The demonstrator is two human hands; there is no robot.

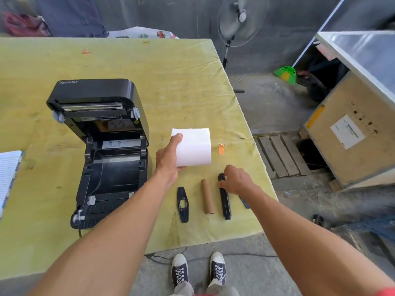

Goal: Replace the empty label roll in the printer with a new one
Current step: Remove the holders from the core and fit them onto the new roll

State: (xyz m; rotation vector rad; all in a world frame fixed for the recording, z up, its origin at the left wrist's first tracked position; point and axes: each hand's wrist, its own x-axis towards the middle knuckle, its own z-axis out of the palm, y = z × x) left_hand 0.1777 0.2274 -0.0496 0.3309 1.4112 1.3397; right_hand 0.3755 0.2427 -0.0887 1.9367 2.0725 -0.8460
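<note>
A black label printer (pixel 100 146) stands on the left of the table with its lid raised and its roll bay bare. My left hand (pixel 167 155) grips the left end of a new white label roll (pixel 193 146) to the right of the printer. The empty brown cardboard core (pixel 207 196) lies near the front edge. Right of it lies a long black spindle bar (pixel 224 201), and my right hand (pixel 236 181) pinches its far end. A flat black roll guide plate (pixel 183 204) lies left of the core. Another black guide piece (pixel 244 202) shows partly under my right forearm.
The table carries a yellow-green cloth (pixel 149 82). A small orange label scrap (pixel 221 148) lies right of the white roll. A lined notebook (pixel 8 176) sits at the left edge. A standing fan (pixel 241 20), a wooden crate (pixel 352 129) and a floor pallet (pixel 282 155) are off the right side.
</note>
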